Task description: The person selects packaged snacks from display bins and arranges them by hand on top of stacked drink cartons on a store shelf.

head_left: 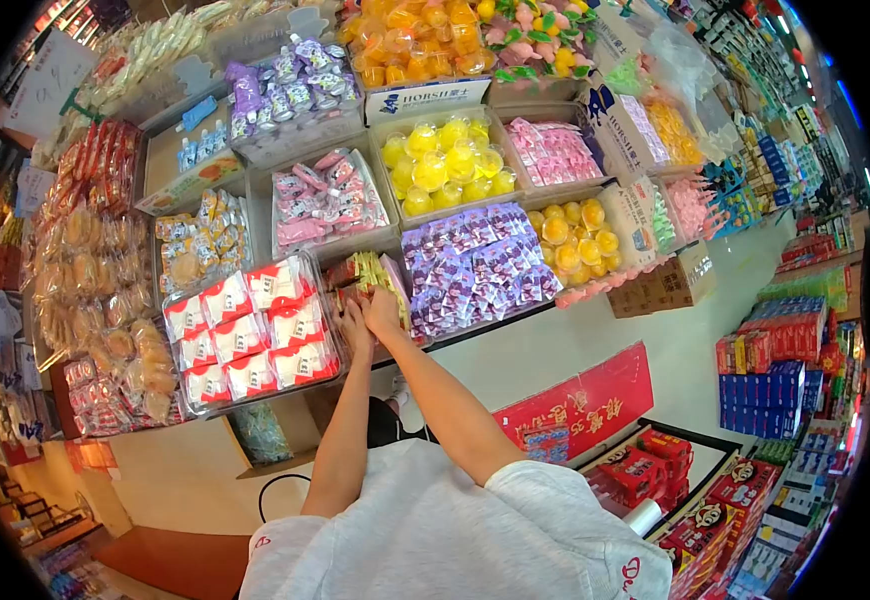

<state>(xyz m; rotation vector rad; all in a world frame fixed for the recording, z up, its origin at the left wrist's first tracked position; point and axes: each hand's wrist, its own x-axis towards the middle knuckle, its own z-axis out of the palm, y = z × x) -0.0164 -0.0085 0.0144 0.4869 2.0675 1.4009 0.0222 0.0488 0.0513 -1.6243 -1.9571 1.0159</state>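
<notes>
Both hands reach into a narrow bin of yellow-green packets (366, 272), between red-and-white packets (240, 338) on the left and purple packets (475, 265) on the right. My left hand (356, 328) is at the bin's near left part, its fingers bent down among the packets. Close beside it, my right hand (383, 312) lies over the packets with its fingers curled. The two hands nearly touch. What the fingertips hold, if anything, is too small and hidden to make out.
Behind are bins of pink packets (327, 200), yellow cups (442, 165) and orange cups (575, 240). Bagged buns (85, 260) hang over the left side. An open cardboard box (300, 425) stands below the display. Red boxes (645, 465) and a red sign (585, 405) are at the lower right.
</notes>
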